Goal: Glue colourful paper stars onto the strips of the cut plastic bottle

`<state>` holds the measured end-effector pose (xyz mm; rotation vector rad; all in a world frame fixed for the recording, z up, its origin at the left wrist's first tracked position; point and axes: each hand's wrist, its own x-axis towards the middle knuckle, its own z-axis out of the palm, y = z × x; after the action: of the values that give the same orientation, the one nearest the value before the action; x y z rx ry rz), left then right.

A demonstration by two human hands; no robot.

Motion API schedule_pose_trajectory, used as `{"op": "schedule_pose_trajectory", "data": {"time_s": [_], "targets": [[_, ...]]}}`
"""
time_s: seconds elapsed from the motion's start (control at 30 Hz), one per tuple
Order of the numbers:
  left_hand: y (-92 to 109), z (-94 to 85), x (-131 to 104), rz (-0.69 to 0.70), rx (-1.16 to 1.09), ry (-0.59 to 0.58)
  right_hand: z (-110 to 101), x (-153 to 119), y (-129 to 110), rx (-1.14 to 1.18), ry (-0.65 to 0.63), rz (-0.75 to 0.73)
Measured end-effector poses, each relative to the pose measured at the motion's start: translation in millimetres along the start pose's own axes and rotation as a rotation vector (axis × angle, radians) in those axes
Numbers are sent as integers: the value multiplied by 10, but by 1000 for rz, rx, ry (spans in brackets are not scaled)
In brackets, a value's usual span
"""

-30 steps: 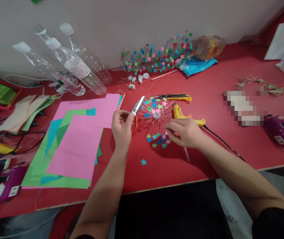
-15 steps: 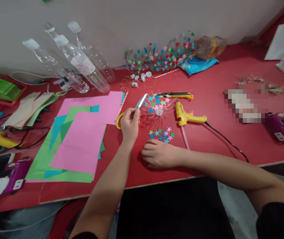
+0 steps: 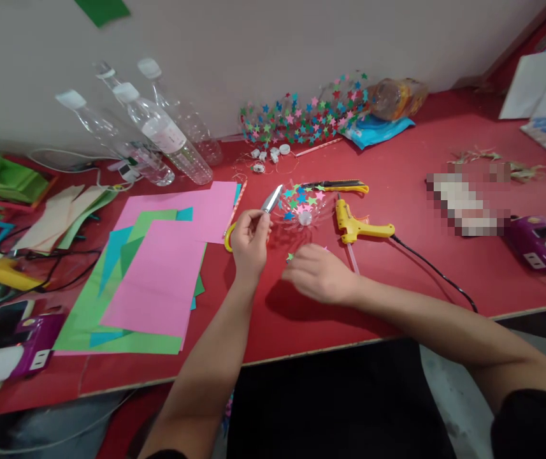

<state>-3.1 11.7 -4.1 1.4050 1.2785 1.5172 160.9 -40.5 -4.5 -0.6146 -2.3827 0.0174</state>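
The left hand [image 3: 250, 241] grips the scissors [image 3: 273, 198] between thumb and fingers, blades pointing away, a yellow handle loop jutting out on its left. The right hand [image 3: 320, 274] is palm-down with bent fingers over the loose stars [image 3: 290, 257] on the red table [image 3: 273, 341]; it covers most of them, so I cannot tell whether its fingers pinch anything.

Just beyond the hands sits a splayed clear plastic piece [image 3: 305, 218], with coloured stars on its far part. The cutter [image 3: 342, 185] lies right behind it. To its right rests the glue gun [image 3: 366, 227], its glue stick [image 3: 352, 258] reaching back close to the right wrist and its cord [image 3: 438, 271] trailing behind the forearm. These crowd the space around the right hand.

On the left, overlapping paper sheets [image 3: 158, 274] take up much of the table, with a striped straw [image 3: 236, 207] along their edge near the scissors. Capped bottles [image 3: 172, 137] stand behind them. Along the wall lie a star-covered bottle [image 3: 301, 118], small white parts [image 3: 265, 155] and a blue packet [image 3: 380, 131]. Purple adapters [image 3: 535, 242] sit at both far sides.
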Motion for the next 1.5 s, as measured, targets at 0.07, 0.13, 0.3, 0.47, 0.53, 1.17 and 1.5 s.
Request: {"op": "schedule_pose_trajectory", "data": {"time_s": [0.07, 0.13, 0.3, 0.47, 0.53, 1.17, 1.5], "targets": [[99, 3, -58, 22, 12, -87, -108, 10, 85, 165, 149, 244], [189, 17, -129, 59, 77, -215, -193, 13, 140, 316, 238, 453], [271, 65, -237, 215, 180, -441, -240, 3, 148, 528, 270, 607], [225, 54, -225, 352, 285, -441, -214, -10, 147, 464, 242, 560], [201, 49, -221, 459, 344, -434, -212, -17, 150, 424, 247, 531], [283, 144, -347, 109, 103, -441, -267, -72, 203, 82, 256, 342], [268, 97, -267, -20, -18, -231, -619, -106, 392, -184, 229, 350]]}}
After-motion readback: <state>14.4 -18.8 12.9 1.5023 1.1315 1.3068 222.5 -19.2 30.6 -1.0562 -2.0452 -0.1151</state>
